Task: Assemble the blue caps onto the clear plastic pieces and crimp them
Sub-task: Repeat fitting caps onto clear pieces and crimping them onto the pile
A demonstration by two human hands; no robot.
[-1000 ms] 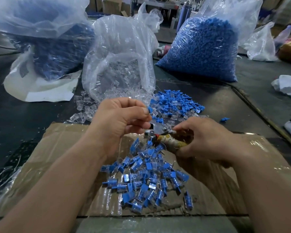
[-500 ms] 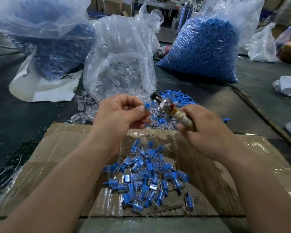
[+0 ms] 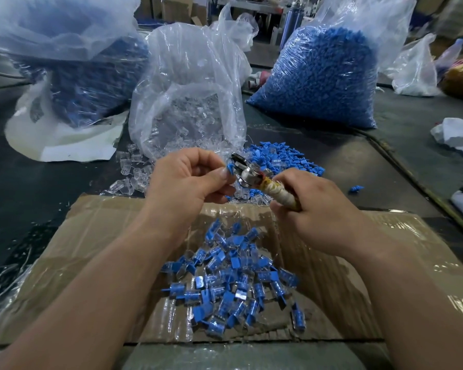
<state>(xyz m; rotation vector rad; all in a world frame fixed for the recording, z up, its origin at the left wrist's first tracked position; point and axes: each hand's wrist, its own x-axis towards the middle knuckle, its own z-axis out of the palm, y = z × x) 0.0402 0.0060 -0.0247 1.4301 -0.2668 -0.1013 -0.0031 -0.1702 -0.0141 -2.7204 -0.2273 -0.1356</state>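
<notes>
- Clear plastic pieces [image 3: 134, 174] lie loose on the dark table to the left of my hands, spilled from the clear bag [image 3: 187, 102] behind them.
- My left hand [image 3: 187, 180] is curled, with thumb and forefinger pinching one small capped piece [image 3: 229, 166]. Only its blue tip shows past the fingertips.
- I hold that piece in the air above the finished pile [image 3: 233, 279], which lies on the cardboard [image 3: 91, 236] in front of me.
- The piece sits right against the metal head of the crimping tool [image 3: 245, 172]. I cannot tell whether it is actually seated between the jaws.
- Loose blue caps [image 3: 275, 157] are heaped on the table just behind the tool.
- My right hand [image 3: 318, 214] is wrapped tightly round the tool's taped handle, tilting the head up and to the left.
- I judge this to be the crimp step on one piece among many, with plenty of stock left.
- Next I need to feed the piece squarely into the head, keep my fingertips out of the way, and squeeze firmly with the right hand.
</notes>
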